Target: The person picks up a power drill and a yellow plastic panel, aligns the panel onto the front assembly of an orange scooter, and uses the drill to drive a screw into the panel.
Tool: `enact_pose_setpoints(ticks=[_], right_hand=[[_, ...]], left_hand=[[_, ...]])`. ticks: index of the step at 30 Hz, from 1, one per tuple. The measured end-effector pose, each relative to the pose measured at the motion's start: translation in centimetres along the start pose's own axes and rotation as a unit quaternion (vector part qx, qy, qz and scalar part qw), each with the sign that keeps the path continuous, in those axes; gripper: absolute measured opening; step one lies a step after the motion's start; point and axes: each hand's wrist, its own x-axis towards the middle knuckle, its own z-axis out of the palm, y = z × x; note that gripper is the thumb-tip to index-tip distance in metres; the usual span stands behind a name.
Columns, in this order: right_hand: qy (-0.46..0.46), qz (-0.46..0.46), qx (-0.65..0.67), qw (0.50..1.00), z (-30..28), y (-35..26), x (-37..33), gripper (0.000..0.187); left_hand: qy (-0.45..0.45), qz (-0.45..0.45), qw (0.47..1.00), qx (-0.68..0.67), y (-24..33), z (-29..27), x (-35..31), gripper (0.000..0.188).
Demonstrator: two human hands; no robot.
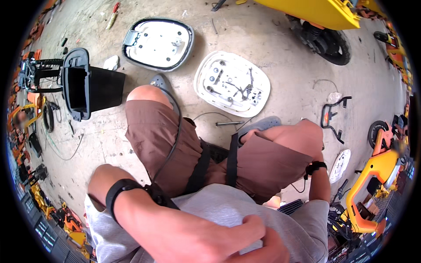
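My left forearm, with a black strap round it, crosses in front of my grey shirt. My left hand is at the shirt front with its fingers curled; the lower edge cuts it off, and anything inside it is hidden. The right arm hangs down to my right knee, a black wristband at its wrist. Beyond the band, my right hand is hidden by the knee. On the floor before me are a white oval shell with screws and black linkage inside, and a white rounded shell with a dark rim.
A black tapered bin lies to my left. A screwdriver-like rod lies between my feet, a red-handled tool at the far left. A black bent handlebar and yellow scooter frame are on the right; a yellow vehicle's wheel stands ahead.
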Motion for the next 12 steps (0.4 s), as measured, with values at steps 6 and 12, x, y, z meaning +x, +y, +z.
enact_pose_setpoints(ticks=[6,12], right_hand=[[0.003,0.056,0.026,0.998,5.1,5.9,-9.5,0.047],[0.048,-0.002,0.063,0.997,18.4,8.9,-16.9,0.078]], left_hand=[[0.070,0.029,0.989,0.129,6.0,0.0,-0.9,0.020],[-0.007,0.141,0.989,0.049,6.8,0.6,-1.5,0.015]])
